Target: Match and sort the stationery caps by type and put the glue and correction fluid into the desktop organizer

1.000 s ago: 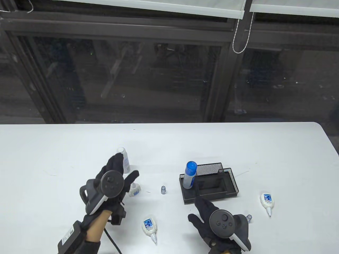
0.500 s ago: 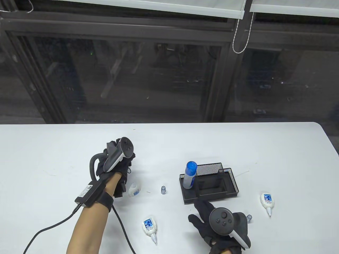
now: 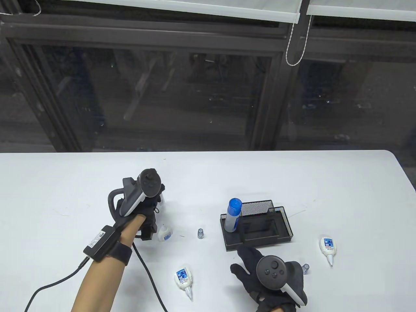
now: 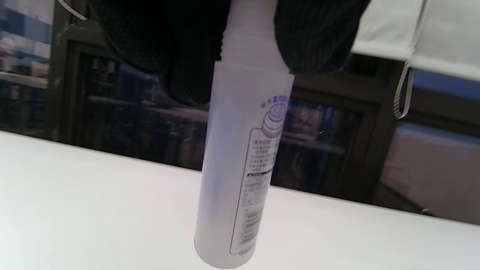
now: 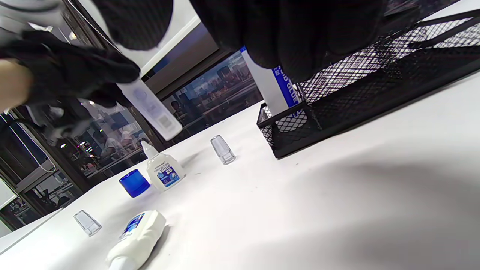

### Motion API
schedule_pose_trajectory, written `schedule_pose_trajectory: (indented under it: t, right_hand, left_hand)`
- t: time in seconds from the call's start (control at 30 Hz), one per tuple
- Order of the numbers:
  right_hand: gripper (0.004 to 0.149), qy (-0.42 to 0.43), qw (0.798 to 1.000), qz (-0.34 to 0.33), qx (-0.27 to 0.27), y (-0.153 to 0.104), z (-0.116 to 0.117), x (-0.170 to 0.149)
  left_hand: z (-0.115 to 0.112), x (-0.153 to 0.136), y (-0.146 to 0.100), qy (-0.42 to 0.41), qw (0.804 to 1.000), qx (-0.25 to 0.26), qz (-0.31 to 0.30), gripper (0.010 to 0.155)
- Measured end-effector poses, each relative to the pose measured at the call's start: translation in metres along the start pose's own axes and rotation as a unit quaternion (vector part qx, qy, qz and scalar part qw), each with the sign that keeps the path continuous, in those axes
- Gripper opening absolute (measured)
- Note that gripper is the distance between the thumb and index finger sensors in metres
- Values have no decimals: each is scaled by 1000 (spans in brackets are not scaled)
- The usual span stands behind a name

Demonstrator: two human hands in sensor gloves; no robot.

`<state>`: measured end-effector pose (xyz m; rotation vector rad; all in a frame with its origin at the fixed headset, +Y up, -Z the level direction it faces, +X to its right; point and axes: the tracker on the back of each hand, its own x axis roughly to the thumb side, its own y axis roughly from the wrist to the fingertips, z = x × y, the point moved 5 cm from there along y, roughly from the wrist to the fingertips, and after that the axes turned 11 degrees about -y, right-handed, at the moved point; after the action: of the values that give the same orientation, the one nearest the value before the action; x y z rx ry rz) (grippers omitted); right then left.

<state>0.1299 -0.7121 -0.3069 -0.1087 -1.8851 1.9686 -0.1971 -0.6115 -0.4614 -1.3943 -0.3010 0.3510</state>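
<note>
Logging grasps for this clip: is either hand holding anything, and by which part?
The left hand grips the translucent white glue tube by its uncapped threaded top end. The right hand holds nothing.

Even overhead light is thrown on the white surface point(image 3: 292, 182) w/ soft shadows only, dark window panes point(image 3: 162, 97) are speckled w/ reflections, and wrist views are tilted, gloves blurred up close.

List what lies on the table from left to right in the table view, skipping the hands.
Upright correction fluid bottle → lying correction fluid bottle → clear cap → capped glue bottle → mesh organizer → second clear cap → correction fluid bottle.
</note>
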Motion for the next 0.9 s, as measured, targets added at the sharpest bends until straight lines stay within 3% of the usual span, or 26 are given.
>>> schedule_pose_trajectory:
  t: [0.23,0.43,0.63,0.9]
  right_hand:
    - [72,42,998,-18,-33,-4,-7,4]
    - [78,64,997,-30,-39,-7,-8,7]
    - [88,112,990,-71,-47,-9,-8,19]
    - [94,133,986,-99,-33,-9,0,29]
  left_hand:
    - [53,60,-55,-40,990,29,-134,62]
    - [65,98,-109,-59,971,11,-229,62]
    - [32,123,-153,-36,955,-53,-290,63]
    - [-24,151,-188,-38,930,-138,-339,63]
